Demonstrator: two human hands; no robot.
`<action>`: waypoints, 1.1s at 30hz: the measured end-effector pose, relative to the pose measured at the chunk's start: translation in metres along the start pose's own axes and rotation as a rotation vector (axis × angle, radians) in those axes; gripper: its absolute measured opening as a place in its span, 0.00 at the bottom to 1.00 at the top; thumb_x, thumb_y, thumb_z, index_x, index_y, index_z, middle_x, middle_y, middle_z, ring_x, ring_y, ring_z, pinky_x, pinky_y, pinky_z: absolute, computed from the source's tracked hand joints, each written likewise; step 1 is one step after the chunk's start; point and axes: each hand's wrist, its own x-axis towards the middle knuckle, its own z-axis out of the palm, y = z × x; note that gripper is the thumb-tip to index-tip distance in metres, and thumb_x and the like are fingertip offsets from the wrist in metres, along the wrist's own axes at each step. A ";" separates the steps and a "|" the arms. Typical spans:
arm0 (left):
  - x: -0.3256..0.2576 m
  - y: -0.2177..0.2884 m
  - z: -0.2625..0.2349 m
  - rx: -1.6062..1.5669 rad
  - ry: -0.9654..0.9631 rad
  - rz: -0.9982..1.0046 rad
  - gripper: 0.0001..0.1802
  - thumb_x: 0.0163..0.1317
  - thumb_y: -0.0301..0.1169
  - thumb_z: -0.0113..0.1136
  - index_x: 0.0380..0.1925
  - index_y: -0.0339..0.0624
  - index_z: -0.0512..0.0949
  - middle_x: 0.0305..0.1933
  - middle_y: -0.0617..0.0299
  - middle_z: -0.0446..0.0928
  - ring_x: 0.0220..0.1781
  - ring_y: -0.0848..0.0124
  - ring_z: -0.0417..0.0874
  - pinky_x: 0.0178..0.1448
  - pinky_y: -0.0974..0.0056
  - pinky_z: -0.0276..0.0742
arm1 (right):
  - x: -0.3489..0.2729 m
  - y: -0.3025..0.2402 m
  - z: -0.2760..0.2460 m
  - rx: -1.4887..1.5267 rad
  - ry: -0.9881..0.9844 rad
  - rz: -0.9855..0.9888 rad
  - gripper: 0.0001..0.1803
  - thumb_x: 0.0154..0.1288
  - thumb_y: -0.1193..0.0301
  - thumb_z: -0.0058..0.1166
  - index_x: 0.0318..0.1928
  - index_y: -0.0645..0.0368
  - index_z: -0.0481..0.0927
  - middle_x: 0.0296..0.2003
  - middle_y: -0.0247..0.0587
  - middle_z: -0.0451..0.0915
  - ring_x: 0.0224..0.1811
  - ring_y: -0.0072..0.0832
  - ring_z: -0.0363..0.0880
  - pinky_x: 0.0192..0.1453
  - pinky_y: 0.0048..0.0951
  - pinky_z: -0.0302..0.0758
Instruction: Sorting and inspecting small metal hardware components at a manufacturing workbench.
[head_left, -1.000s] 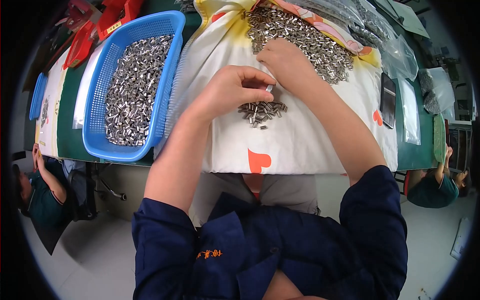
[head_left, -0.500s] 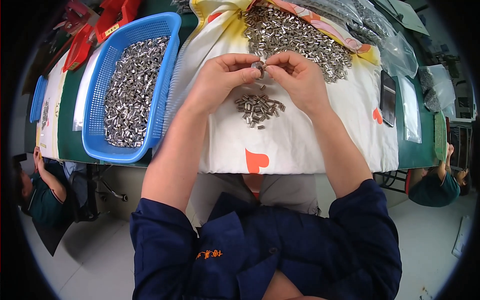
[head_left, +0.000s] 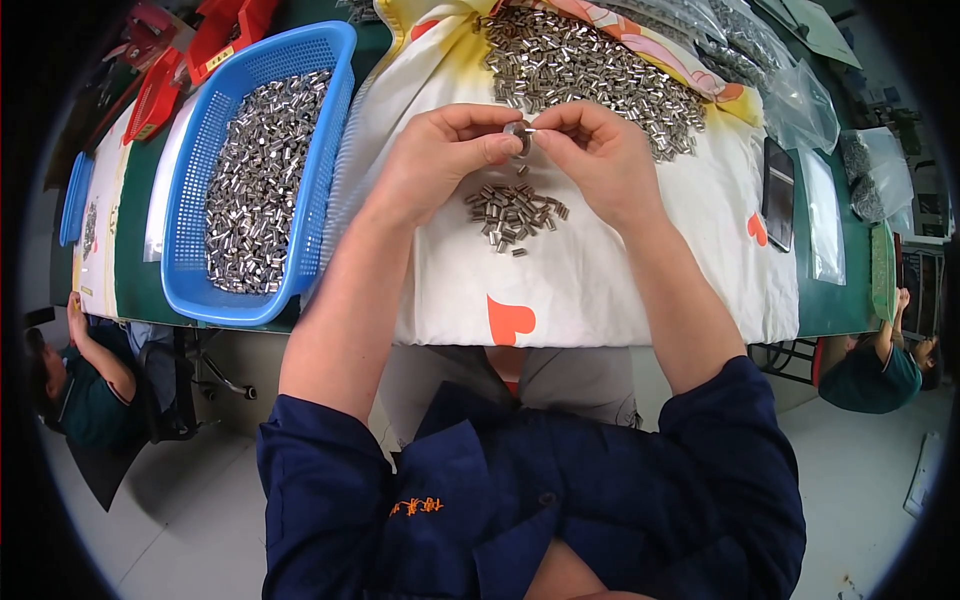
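My left hand [head_left: 440, 155] pinches a small round metal ring-like piece [head_left: 520, 136] between thumb and fingers. Close against it, my right hand [head_left: 600, 160] grips a small metal cylinder [head_left: 531, 131], its end turned toward the round piece; whether it enters a hole there is too small to tell. Just below the hands, a little heap of short metal cylinders [head_left: 512, 213] lies on the white cloth [head_left: 620, 300]. Beyond them spreads a far bigger pile of similar cylinders [head_left: 590, 75].
A blue basket [head_left: 322, 190] full of cylinders stands at left, with red bins [head_left: 160, 95] behind it. At right lie a dark phone [head_left: 778, 195] and clear plastic bags [head_left: 803, 110]. Co-workers sit at the far left [head_left: 95, 385] and far right [head_left: 875, 375].
Both hands stay at nearly the same spot, the pinched cylinder and round piece still close together. The round piece appears slightly turned. The whole view has shifted a little.
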 end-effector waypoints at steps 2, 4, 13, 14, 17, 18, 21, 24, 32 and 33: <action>0.000 0.000 0.001 -0.006 0.000 -0.009 0.17 0.50 0.21 0.60 0.41 0.30 0.74 0.36 0.57 0.77 0.36 0.74 0.78 0.43 0.72 0.74 | 0.001 0.003 -0.002 0.006 -0.029 0.007 0.06 0.52 0.75 0.54 0.32 0.62 0.78 0.25 0.30 0.77 0.25 0.13 0.71 0.31 0.16 0.70; 0.000 0.000 0.000 0.014 0.001 0.013 0.17 0.50 0.21 0.60 0.42 0.30 0.73 0.36 0.57 0.77 0.36 0.74 0.78 0.43 0.72 0.74 | 0.000 0.003 -0.003 0.013 -0.056 0.015 0.06 0.52 0.75 0.54 0.32 0.62 0.78 0.25 0.30 0.77 0.25 0.14 0.71 0.32 0.16 0.70; -0.002 0.002 0.002 0.018 0.026 -0.026 0.17 0.50 0.20 0.59 0.42 0.30 0.73 0.37 0.57 0.77 0.37 0.73 0.78 0.44 0.73 0.74 | -0.002 -0.003 0.000 -0.128 -0.022 -0.030 0.05 0.51 0.75 0.55 0.30 0.63 0.78 0.24 0.31 0.77 0.25 0.15 0.71 0.30 0.18 0.70; -0.001 0.002 0.001 0.022 0.022 -0.027 0.17 0.50 0.20 0.59 0.42 0.30 0.73 0.37 0.57 0.77 0.37 0.73 0.78 0.44 0.73 0.74 | -0.003 -0.004 0.002 -0.145 -0.018 -0.037 0.05 0.51 0.75 0.55 0.30 0.63 0.78 0.24 0.31 0.77 0.25 0.15 0.71 0.30 0.19 0.70; -0.001 0.002 -0.001 0.059 0.021 -0.045 0.17 0.50 0.20 0.59 0.43 0.30 0.73 0.37 0.56 0.77 0.37 0.73 0.78 0.44 0.73 0.74 | -0.004 -0.007 0.002 -0.213 -0.028 -0.039 0.05 0.52 0.75 0.54 0.31 0.63 0.78 0.25 0.31 0.77 0.27 0.15 0.71 0.33 0.18 0.70; -0.003 0.002 -0.001 0.080 0.023 -0.052 0.17 0.50 0.20 0.59 0.43 0.30 0.73 0.37 0.56 0.77 0.37 0.73 0.78 0.44 0.73 0.74 | -0.004 -0.008 0.002 -0.265 -0.050 -0.032 0.05 0.53 0.76 0.54 0.33 0.63 0.77 0.27 0.30 0.77 0.29 0.14 0.71 0.35 0.16 0.69; -0.002 0.001 -0.001 0.083 0.005 -0.055 0.17 0.51 0.20 0.58 0.43 0.30 0.72 0.38 0.56 0.77 0.37 0.73 0.78 0.44 0.72 0.74 | -0.004 -0.009 0.004 -0.282 -0.003 -0.101 0.06 0.50 0.73 0.54 0.30 0.61 0.78 0.23 0.34 0.77 0.24 0.18 0.72 0.30 0.20 0.70; 0.001 -0.004 -0.006 -0.014 -0.036 -0.003 0.16 0.52 0.21 0.58 0.43 0.31 0.72 0.39 0.56 0.76 0.39 0.72 0.77 0.45 0.71 0.74 | -0.001 -0.007 0.000 -0.132 -0.007 -0.045 0.05 0.51 0.73 0.53 0.30 0.61 0.78 0.24 0.35 0.77 0.23 0.21 0.73 0.30 0.21 0.71; 0.000 -0.007 -0.010 -0.134 -0.056 0.037 0.16 0.59 0.31 0.52 0.48 0.42 0.69 0.46 0.51 0.74 0.45 0.63 0.77 0.46 0.64 0.73 | 0.008 0.020 -0.019 -0.683 0.100 -0.226 0.04 0.50 0.75 0.48 0.28 0.59 0.75 0.25 0.40 0.75 0.30 0.34 0.74 0.35 0.33 0.71; 0.000 -0.006 -0.011 -0.199 -0.073 0.029 0.15 0.60 0.29 0.51 0.48 0.41 0.70 0.45 0.53 0.75 0.45 0.64 0.77 0.47 0.63 0.73 | 0.009 0.022 -0.020 -0.795 0.081 -0.222 0.05 0.51 0.75 0.48 0.30 0.59 0.76 0.27 0.39 0.75 0.31 0.35 0.74 0.36 0.32 0.71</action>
